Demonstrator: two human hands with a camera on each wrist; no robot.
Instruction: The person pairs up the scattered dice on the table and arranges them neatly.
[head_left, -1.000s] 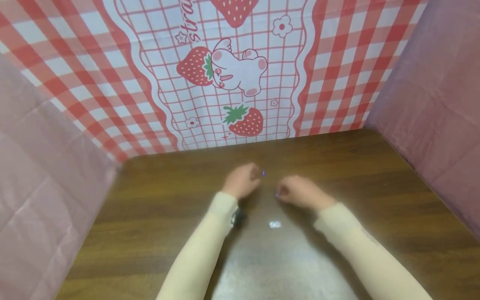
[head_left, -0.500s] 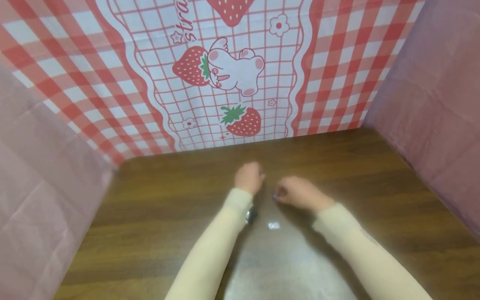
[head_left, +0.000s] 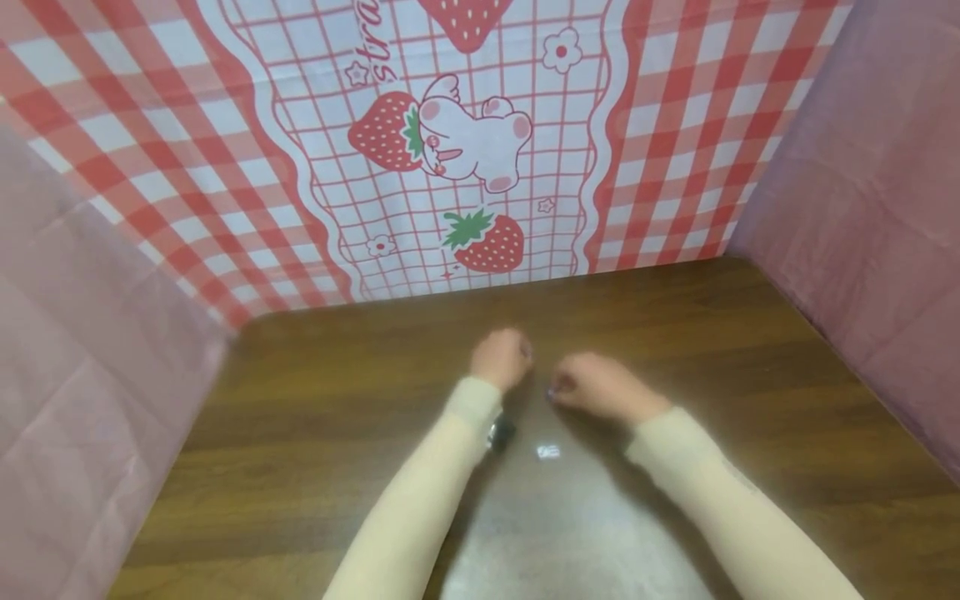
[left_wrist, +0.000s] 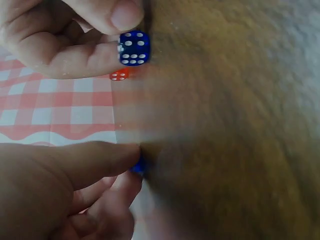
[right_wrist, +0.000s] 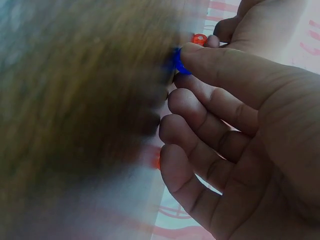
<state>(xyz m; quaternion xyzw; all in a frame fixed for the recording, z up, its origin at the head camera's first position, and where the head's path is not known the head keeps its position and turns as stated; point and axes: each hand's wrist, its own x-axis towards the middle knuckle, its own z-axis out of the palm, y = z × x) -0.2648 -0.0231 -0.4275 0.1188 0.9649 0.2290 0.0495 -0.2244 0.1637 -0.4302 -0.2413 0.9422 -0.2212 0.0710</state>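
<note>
Near the middle of the wooden table (head_left: 337, 400), my two hands are close together, a small gap apart. My left hand (head_left: 502, 358) pinches a blue die (left_wrist: 138, 165) between thumb and fingertips; those fingers cover most of it. A second blue die (left_wrist: 134, 48) with white pips sits between the thumb and index finger of my right hand (head_left: 603, 383), low over the tabletop. Beyond the hands, a red die (left_wrist: 119, 75) with white pips shows just under the right hand's finger in the left wrist view.
At the back hangs a red-and-white checked cloth (head_left: 660, 167) with strawberries and a cartoon animal. Pink cloths (head_left: 862, 208) flank both sides of the table. A small white patch (head_left: 548, 452) shows on the glossy tabletop, between the forearms and nearer the front.
My left hand has shifted right toward the right hand. The blue die beside its fingertips a second ago is now pinched in it. The right hand has barely moved.
</note>
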